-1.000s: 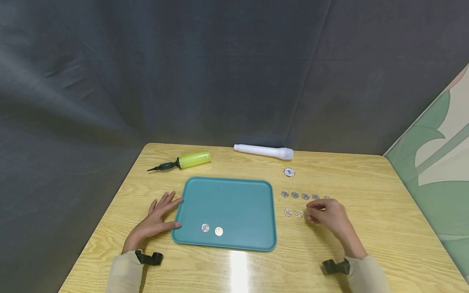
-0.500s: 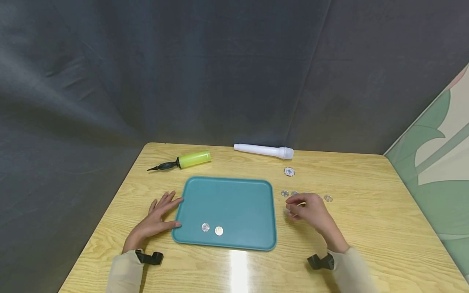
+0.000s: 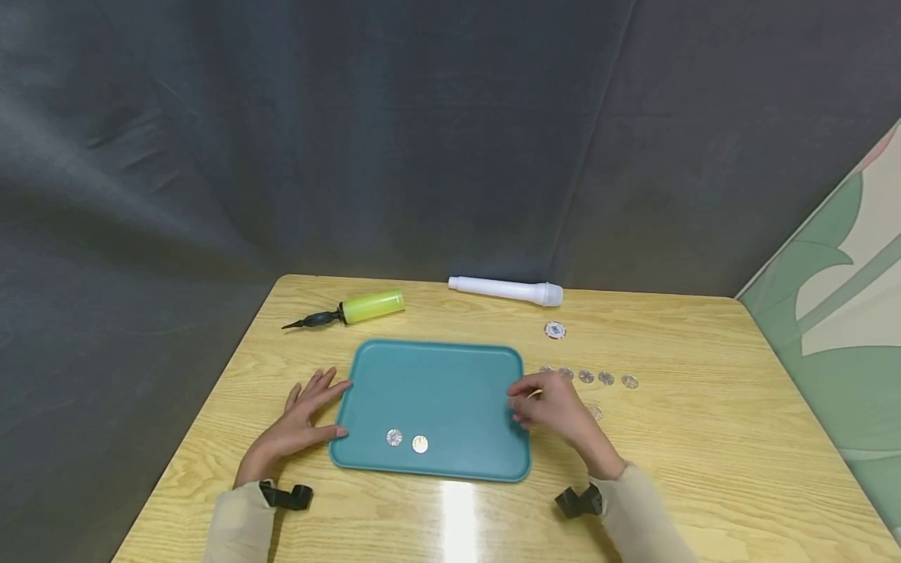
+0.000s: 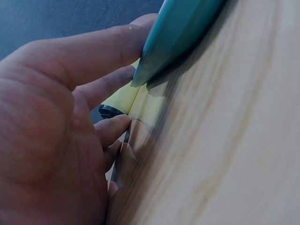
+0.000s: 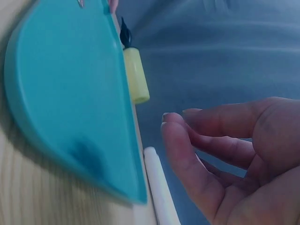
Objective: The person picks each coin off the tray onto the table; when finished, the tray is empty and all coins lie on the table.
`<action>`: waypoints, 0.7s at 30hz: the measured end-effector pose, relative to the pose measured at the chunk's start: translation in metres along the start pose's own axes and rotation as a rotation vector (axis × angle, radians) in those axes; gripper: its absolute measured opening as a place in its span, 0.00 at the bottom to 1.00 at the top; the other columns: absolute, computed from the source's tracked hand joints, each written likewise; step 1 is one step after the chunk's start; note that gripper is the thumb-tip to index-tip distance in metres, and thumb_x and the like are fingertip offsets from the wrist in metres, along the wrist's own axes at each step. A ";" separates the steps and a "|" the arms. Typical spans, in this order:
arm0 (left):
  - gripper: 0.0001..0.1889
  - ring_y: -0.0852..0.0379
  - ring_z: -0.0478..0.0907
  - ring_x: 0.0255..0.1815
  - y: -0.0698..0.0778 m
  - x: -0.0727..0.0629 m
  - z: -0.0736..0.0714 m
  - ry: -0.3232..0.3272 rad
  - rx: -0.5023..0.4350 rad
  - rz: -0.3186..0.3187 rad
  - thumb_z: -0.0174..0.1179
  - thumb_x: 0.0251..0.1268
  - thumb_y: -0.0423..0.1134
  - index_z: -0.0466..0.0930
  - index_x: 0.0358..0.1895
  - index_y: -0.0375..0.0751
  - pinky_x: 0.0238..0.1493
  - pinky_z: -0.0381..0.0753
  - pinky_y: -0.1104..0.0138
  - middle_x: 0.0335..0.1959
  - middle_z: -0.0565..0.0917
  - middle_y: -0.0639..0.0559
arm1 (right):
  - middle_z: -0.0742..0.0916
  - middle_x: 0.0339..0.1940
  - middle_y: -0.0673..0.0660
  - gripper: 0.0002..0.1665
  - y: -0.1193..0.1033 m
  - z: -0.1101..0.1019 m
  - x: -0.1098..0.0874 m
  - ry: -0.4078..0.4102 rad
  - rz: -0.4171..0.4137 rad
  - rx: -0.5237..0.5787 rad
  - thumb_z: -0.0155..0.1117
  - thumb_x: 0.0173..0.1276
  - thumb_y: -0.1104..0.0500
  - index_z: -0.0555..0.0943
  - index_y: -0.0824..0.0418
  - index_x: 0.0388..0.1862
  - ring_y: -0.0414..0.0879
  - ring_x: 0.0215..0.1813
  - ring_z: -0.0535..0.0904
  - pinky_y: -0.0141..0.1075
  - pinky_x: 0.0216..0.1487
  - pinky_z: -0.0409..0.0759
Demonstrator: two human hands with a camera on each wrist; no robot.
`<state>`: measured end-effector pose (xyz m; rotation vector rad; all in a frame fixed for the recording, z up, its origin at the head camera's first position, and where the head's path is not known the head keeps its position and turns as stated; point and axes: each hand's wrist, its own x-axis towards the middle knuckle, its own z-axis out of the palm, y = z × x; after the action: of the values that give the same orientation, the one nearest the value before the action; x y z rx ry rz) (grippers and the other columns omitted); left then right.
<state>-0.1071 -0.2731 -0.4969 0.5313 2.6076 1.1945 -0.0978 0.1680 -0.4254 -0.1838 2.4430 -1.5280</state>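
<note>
A teal tray (image 3: 436,391) lies on the wooden table, with two small shiny discs, one silvery (image 3: 394,438) and one paler (image 3: 420,444), near its front edge. My left hand (image 3: 299,422) rests at the tray's left rim, fingers spread and the thumb touching the edge. Over the tray's right rim hovers my right hand (image 3: 552,403). In the right wrist view its thumb and fingertips (image 5: 172,123) come together; no disc shows clearly between them. Beyond it runs a row of shiny discs (image 3: 586,377), partly covered by the hand, and another disc (image 3: 594,411) sits nearer me.
A white microphone-shaped stick (image 3: 505,289) lies at the table's back. Left of it is a yellow-green hand pump (image 3: 373,306) with a black nozzle. A white patterned poker chip (image 3: 554,330) lies behind the row. A dark curtain (image 3: 450,141) hangs behind the table.
My right hand has moved left from the near discs to the tray's right rim, its fingertips kept together. My left hand and the two discs in the tray stay put.
</note>
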 end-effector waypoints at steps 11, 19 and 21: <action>0.41 0.29 0.32 0.83 -0.002 -0.001 0.000 0.002 0.002 0.005 0.71 0.59 0.47 0.64 0.77 0.50 0.74 0.22 0.32 0.83 0.47 0.35 | 0.88 0.30 0.61 0.11 -0.010 0.032 0.008 -0.053 -0.046 -0.053 0.65 0.65 0.68 0.86 0.74 0.43 0.44 0.24 0.86 0.40 0.26 0.87; 0.41 0.30 0.31 0.83 -0.002 0.000 0.001 0.001 -0.006 0.005 0.71 0.59 0.47 0.64 0.77 0.50 0.74 0.22 0.32 0.83 0.46 0.35 | 0.88 0.28 0.65 0.10 -0.013 0.056 0.014 -0.132 -0.090 -0.024 0.65 0.64 0.70 0.85 0.76 0.42 0.44 0.23 0.85 0.37 0.25 0.86; 0.41 0.30 0.31 0.83 -0.002 0.000 0.001 0.002 -0.005 0.004 0.71 0.59 0.47 0.64 0.77 0.50 0.74 0.22 0.32 0.83 0.46 0.35 | 0.88 0.27 0.65 0.09 -0.013 0.063 0.016 -0.138 -0.102 -0.032 0.65 0.64 0.70 0.85 0.76 0.41 0.43 0.22 0.84 0.35 0.23 0.85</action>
<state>-0.1071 -0.2739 -0.4987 0.5350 2.6059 1.2024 -0.0963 0.1038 -0.4425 -0.4113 2.3829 -1.4650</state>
